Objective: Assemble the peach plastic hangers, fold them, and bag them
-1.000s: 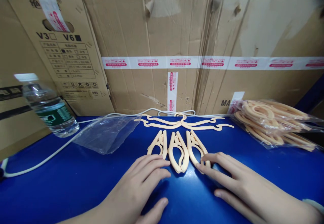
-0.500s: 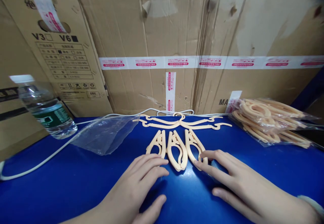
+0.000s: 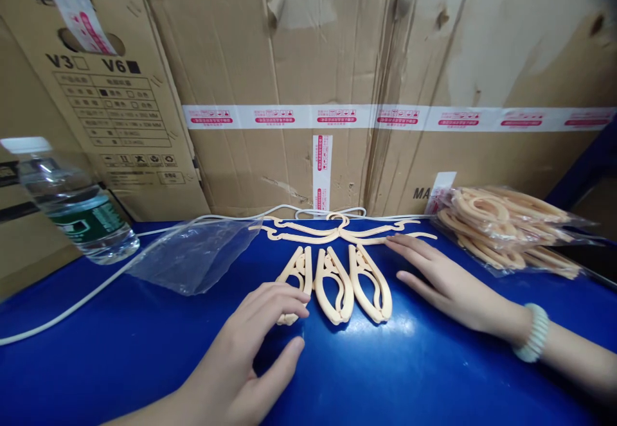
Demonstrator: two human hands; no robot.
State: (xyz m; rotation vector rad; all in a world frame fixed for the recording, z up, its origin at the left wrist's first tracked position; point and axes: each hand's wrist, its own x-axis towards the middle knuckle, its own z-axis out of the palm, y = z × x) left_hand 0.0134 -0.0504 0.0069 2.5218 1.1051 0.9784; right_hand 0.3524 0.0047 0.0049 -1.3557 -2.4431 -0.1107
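Three folded cream plastic hangers lie side by side on the blue table (image 3: 120,349): a left one (image 3: 295,270), a middle one (image 3: 332,284) and a right one (image 3: 370,281). Behind them lie unfolded cream hangers (image 3: 337,232), spread flat. My left hand (image 3: 250,355) rests near the table's front, fingers curled, fingertips on the lower end of the left folded hanger. My right hand (image 3: 441,281) lies flat with fingers stretched, fingertips by the right arm of the unfolded hangers. It holds nothing.
A clear empty plastic bag (image 3: 197,256) lies left of the hangers. A water bottle (image 3: 72,204) stands at far left, with a white cable (image 3: 87,297) running along the table. A bag of packed cream hangers (image 3: 506,227) sits at right. Cardboard boxes (image 3: 313,79) wall the back.
My right hand has left the right folded hanger and reached back and right toward the unfolded hangers. My left hand has curled slightly onto the left folded hanger.
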